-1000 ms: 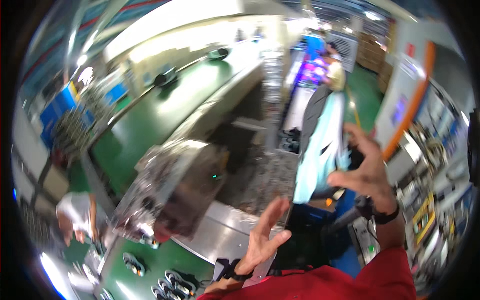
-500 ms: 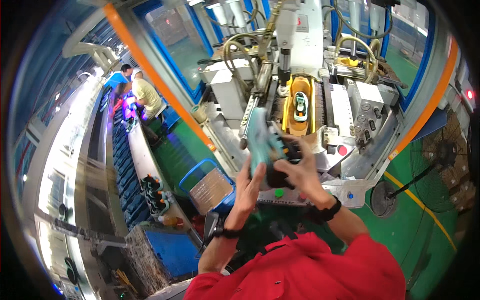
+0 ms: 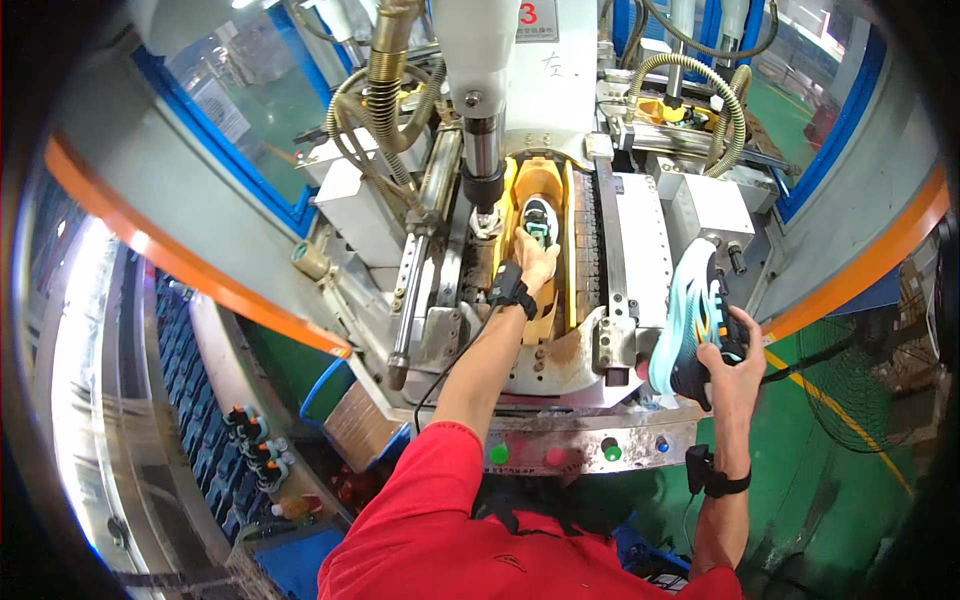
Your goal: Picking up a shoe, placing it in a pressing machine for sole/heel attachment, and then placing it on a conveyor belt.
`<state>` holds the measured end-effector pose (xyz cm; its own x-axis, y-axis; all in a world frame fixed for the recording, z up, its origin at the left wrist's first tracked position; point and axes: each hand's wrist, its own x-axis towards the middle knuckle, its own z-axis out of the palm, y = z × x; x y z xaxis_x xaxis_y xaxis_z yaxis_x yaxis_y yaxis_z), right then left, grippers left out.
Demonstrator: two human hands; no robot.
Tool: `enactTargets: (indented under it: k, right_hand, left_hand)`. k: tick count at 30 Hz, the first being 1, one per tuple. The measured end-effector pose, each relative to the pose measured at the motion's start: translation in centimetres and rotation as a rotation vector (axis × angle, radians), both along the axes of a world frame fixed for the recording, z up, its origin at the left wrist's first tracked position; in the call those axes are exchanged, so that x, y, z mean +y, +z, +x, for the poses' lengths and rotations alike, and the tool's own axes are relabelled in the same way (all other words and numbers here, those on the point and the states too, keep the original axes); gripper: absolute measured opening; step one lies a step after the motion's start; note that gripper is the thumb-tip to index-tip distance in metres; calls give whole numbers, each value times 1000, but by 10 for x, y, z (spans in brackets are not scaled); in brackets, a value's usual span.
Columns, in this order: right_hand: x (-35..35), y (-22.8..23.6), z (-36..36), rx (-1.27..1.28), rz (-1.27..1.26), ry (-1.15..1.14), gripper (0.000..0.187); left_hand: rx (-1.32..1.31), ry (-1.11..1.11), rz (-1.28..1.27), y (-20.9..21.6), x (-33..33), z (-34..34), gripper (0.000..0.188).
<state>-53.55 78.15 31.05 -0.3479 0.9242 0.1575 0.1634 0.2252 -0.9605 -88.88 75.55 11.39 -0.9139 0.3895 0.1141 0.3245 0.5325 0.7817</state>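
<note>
My left hand (image 3: 537,260) reaches into the yellow padded cradle (image 3: 540,175) of a press. Its fingers close around the near end of a white, black and mint-green sports shoe (image 3: 541,220) lying there. Off to the right, above the machine's front corner, my right hand (image 3: 735,365) grips another sports shoe (image 3: 690,310), pale blue with a white sole, black parts and orange touches. That shoe is held tilted, its toe up, with my thumb across its upper.
A metal press rod (image 3: 483,165) hangs left of the cradle. Green and red buttons line the front panel (image 3: 560,450). Several shoes (image 3: 258,450) stand beside the conveyor at left. A floor fan (image 3: 860,375) stands at right.
My hands have parted. The left has let go of the pale blue shoe and moved forward into the cradle; the right has carried that shoe to the right. My view has moved closer to the press.
</note>
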Motion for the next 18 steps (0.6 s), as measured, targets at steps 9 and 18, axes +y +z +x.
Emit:
enactTargets:
  k: [9,18]
  right_hand:
    - [109,3,-116,-428,104,90,53]
    - [68,-111,-339,-750,368,308,39]
  left_hand:
    - [-807,-205,412,83,-65,43,48]
    - [-832,86,587,184,-347,144,48]
